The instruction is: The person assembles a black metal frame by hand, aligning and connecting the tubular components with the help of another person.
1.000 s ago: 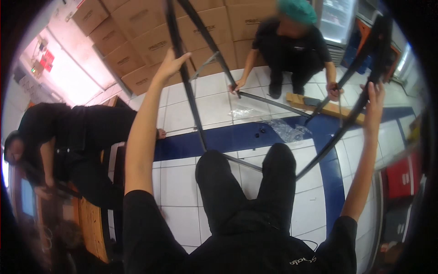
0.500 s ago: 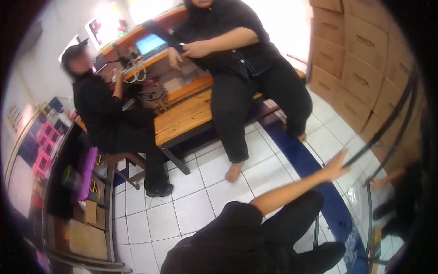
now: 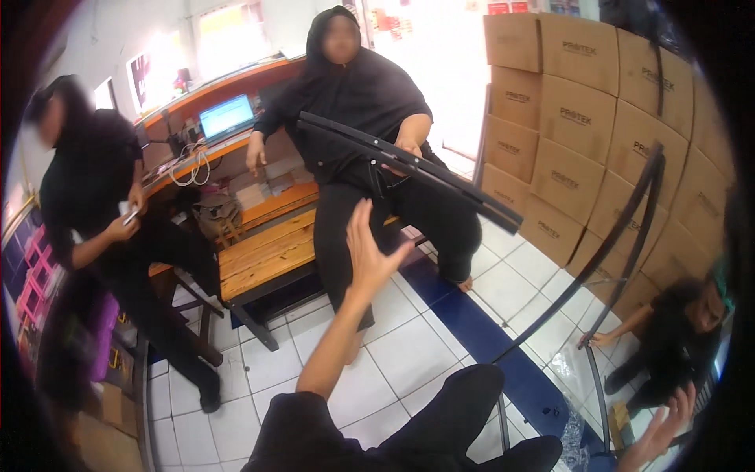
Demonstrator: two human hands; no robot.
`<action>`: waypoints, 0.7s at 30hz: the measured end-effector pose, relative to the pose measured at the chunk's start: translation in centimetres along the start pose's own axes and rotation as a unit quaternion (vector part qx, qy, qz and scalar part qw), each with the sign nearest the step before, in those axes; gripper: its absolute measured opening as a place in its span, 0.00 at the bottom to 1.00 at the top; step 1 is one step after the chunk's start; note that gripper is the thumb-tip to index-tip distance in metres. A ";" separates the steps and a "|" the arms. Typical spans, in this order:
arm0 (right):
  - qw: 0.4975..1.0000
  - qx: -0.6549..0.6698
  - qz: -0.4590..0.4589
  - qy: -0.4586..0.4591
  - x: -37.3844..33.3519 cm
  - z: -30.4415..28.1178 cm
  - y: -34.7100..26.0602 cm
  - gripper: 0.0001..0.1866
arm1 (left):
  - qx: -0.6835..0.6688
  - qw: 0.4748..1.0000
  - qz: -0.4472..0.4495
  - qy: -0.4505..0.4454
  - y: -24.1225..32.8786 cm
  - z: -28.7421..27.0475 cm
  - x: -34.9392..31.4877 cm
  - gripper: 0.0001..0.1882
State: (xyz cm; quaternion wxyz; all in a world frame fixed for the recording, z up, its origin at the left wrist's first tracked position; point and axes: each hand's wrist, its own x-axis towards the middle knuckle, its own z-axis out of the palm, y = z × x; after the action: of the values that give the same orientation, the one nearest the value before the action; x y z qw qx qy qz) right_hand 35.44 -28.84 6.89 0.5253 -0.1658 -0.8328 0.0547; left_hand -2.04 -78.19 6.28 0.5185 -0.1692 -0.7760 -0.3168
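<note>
My left hand (image 3: 370, 256) is raised in front of me, empty, with fingers spread and thumb apart. Just beyond it, a pair of long black metal bars (image 3: 417, 169) lies slantwise in the air, held from behind by the hand (image 3: 405, 149) of a person on the bench; a gap separates my fingers from the bars. My right hand (image 3: 664, 433) shows at the lower right rim with fingers apart, nothing visible in it. Between my hands stands a bent black tube frame (image 3: 609, 256). A crouching person's hand (image 3: 602, 339) is at its far side.
Stacked brown cartons (image 3: 582, 118) line the right side. A wooden bench (image 3: 271, 248) stands ahead, before an orange desk with a lit laptop (image 3: 226, 118). At left, another person (image 3: 94, 181) holds a small light-coloured object. Clear plastic wrap (image 3: 574, 440) lies on the tiled floor.
My left hand has left the tube frame's side and moved left. The black bars and my right hand have come into view. The person at left has shifted, and my view has turned.
</note>
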 end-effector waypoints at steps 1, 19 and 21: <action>1.000 0.017 -0.004 -0.012 0.9 0.3 -1.6 0.21 | 0.014 0.998 0.061 -0.006 0.9 -0.2 2.7 0.54; 0.940 0.183 0.152 -0.243 -3.8 -1.7 -5.7 0.19 | 0.114 0.867 0.415 -0.250 4.1 12.0 10.5 0.18; 0.929 0.207 0.163 -0.261 -4.3 -0.9 -6.0 0.19 | 0.077 0.877 0.403 -0.251 5.8 11.4 10.8 0.18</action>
State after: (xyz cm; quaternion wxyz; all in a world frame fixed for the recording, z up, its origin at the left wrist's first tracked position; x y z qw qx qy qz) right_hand 36.59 -35.93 5.17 0.2955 -0.1668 -0.8722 0.3523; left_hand -10.99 -67.02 15.01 0.4009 -0.5005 -0.7666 0.0328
